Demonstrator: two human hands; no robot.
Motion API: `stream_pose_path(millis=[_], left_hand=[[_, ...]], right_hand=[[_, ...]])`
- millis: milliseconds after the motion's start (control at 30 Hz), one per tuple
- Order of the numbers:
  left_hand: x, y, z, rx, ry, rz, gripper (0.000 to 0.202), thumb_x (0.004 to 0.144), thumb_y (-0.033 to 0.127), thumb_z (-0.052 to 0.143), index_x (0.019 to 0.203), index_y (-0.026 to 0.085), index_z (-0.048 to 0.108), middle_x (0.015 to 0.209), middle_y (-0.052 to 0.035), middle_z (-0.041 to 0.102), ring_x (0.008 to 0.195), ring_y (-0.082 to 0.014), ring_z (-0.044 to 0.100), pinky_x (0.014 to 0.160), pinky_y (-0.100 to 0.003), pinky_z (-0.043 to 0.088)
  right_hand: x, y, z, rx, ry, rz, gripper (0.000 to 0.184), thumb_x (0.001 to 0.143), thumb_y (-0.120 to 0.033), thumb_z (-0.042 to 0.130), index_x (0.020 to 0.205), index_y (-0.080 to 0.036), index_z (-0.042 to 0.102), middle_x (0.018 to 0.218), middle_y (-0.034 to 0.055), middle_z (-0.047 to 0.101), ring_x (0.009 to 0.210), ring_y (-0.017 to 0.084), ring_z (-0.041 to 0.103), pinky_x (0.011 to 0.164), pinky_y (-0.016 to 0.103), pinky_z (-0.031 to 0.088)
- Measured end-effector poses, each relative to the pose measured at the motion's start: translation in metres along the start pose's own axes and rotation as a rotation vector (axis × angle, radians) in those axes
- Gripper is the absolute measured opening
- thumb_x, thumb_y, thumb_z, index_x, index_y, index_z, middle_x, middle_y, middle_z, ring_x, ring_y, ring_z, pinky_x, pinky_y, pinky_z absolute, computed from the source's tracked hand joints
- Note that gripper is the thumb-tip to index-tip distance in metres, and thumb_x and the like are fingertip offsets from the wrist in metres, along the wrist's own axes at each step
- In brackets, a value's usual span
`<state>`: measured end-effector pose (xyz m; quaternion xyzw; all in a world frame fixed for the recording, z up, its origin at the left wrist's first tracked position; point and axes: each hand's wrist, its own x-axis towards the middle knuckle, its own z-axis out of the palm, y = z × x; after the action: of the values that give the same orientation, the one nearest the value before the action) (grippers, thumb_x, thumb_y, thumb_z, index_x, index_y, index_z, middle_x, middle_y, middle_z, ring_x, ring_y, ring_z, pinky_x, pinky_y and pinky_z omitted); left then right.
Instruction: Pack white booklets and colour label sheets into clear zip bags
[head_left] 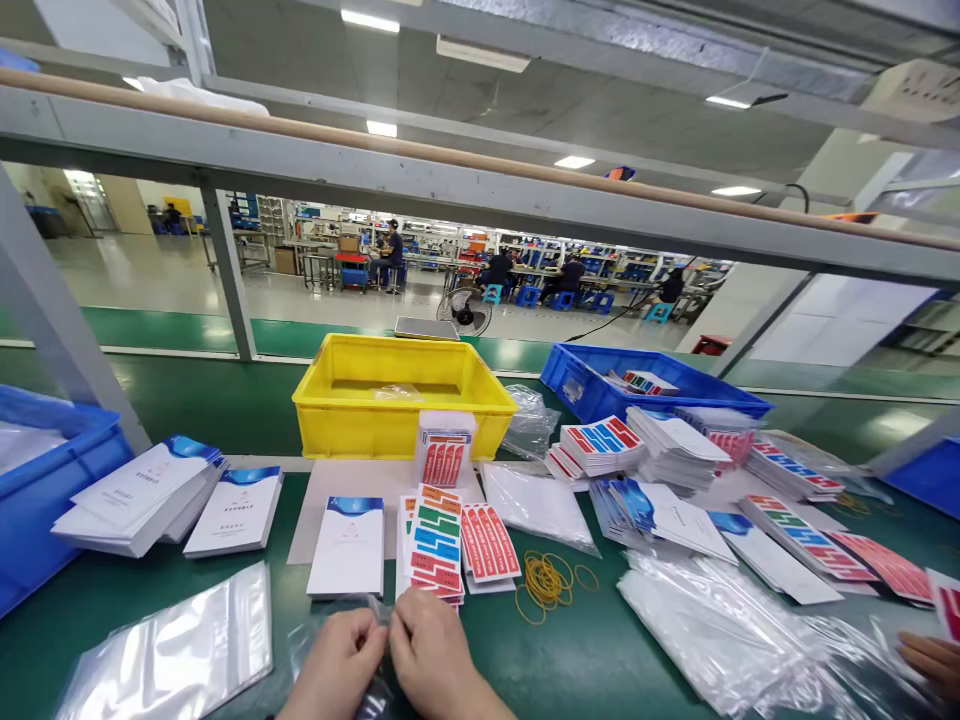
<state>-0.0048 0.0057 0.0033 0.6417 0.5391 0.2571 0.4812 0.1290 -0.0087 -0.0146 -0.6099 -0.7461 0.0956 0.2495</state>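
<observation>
Side by side at the front of the green bench, my left hand (341, 655) and my right hand (427, 640) pinch a clear plastic bag (307, 640) between them. Both sets of fingers are closed on its edge; most of the bag is hidden by the hands. Just beyond them lies a stack of white booklets (346, 550) with blue tops. Beside it is a stack of colourful sticker sheets (436, 535), close to my right fingertips, and red label sheets (489, 543). A pile of clear bags (180, 640) rests left of my left hand.
A yellow bin (405, 425) stands behind the stacks, with blue bins (652, 375) at the right and left. Yellow rubber bands (547, 582) lie right of my hands. More booklets (150, 490) and bags (720, 620) flank me. A co-worker's hand (930, 655) shows at far right.
</observation>
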Motion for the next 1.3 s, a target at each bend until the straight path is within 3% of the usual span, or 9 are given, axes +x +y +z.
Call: stream_pose_path(millis=[300,433,500,600,700,833,967,1100,1300], left_hand=[[0.002,0.005,-0.018,-0.210,-0.020,-0.149,0.035,0.071,0.048,0.040,0.048,0.021,0.037,0.041,0.0077,0.028,0.041,-0.0093,0.024,0.043,-0.023,0.020],[-0.010,0.011,-0.027,-0.024,0.113,0.313,0.023,0.079,0.035,0.042,0.077,0.017,0.057,0.077,-0.0055,0.058,0.078,-0.0188,0.050,0.072,-0.029,0.038],[-0.016,0.013,-0.029,0.146,-0.036,0.505,0.019,0.079,0.025,0.045,0.088,0.020,0.061,0.091,-0.0069,0.061,0.092,-0.0202,0.049,0.083,-0.030,0.036],[-0.021,0.014,-0.030,0.338,-0.248,0.442,0.015,0.077,0.021,0.049,0.074,0.021,0.064,0.078,-0.0042,0.062,0.078,-0.0176,0.053,0.070,-0.026,0.037],[-0.020,0.012,-0.029,0.400,-0.229,0.357,0.014,0.075,0.024,0.052,0.068,0.020,0.064,0.072,-0.0031,0.061,0.070,-0.0170,0.053,0.062,-0.025,0.034],[-0.020,0.007,-0.023,0.343,-0.291,0.357,0.018,0.076,0.020,0.048,0.070,0.021,0.064,0.066,-0.0012,0.063,0.062,-0.0158,0.052,0.055,-0.024,0.031],[-0.020,0.001,-0.015,0.307,-0.371,0.300,0.018,0.072,0.019,0.050,0.068,0.022,0.067,0.058,0.0004,0.062,0.052,-0.0137,0.046,0.049,-0.023,0.027],[-0.019,-0.002,-0.012,0.248,-0.392,0.247,0.018,0.068,0.019,0.052,0.065,0.022,0.070,0.053,0.0015,0.059,0.048,-0.0124,0.042,0.047,-0.022,0.028],[-0.017,-0.003,-0.009,0.010,-0.433,0.157,0.027,0.068,0.040,0.057,0.066,0.016,0.069,0.049,0.0029,0.050,0.044,-0.0090,0.037,0.043,-0.020,0.027]], right_hand=[[-0.014,-0.012,-0.012,-0.049,0.006,-0.322,0.015,0.077,-0.020,0.045,0.088,-0.018,0.055,0.078,0.0070,0.056,0.069,0.020,0.051,0.061,0.029,0.039],[-0.010,-0.006,-0.028,0.132,-0.167,-0.237,0.018,0.079,-0.012,0.040,0.078,-0.019,0.057,0.073,0.0035,0.060,0.067,0.015,0.053,0.062,0.024,0.038],[-0.010,-0.001,-0.044,0.244,-0.309,-0.176,0.016,0.078,-0.013,0.044,0.073,-0.019,0.058,0.070,0.0004,0.060,0.065,0.013,0.052,0.060,0.021,0.037],[-0.016,0.008,-0.070,0.293,-0.525,-0.055,0.012,0.073,-0.012,0.051,0.067,-0.020,0.057,0.060,-0.0040,0.055,0.055,0.010,0.046,0.050,0.018,0.031],[-0.017,0.011,-0.090,0.286,-0.607,-0.016,0.009,0.072,-0.015,0.056,0.065,-0.020,0.055,0.058,-0.0048,0.052,0.053,0.009,0.043,0.046,0.019,0.028],[0.003,-0.002,-0.084,0.227,-0.423,-0.172,0.018,0.083,-0.016,0.045,0.068,-0.019,0.055,0.072,-0.0004,0.056,0.069,0.013,0.050,0.062,0.022,0.038],[0.034,-0.017,-0.039,0.047,-0.151,-0.339,0.016,0.077,-0.011,0.048,0.086,-0.019,0.058,0.090,0.0060,0.057,0.085,0.019,0.049,0.077,0.033,0.038],[0.049,-0.022,0.002,-0.131,-0.123,-0.412,0.056,0.064,-0.012,0.060,0.119,-0.014,0.045,0.103,0.0111,0.054,0.094,0.025,0.045,0.086,0.042,0.034],[0.045,-0.012,-0.006,-0.067,-0.003,-0.425,0.018,0.076,-0.009,0.047,0.080,-0.018,0.062,0.074,0.0050,0.055,0.072,0.018,0.048,0.068,0.033,0.038]])
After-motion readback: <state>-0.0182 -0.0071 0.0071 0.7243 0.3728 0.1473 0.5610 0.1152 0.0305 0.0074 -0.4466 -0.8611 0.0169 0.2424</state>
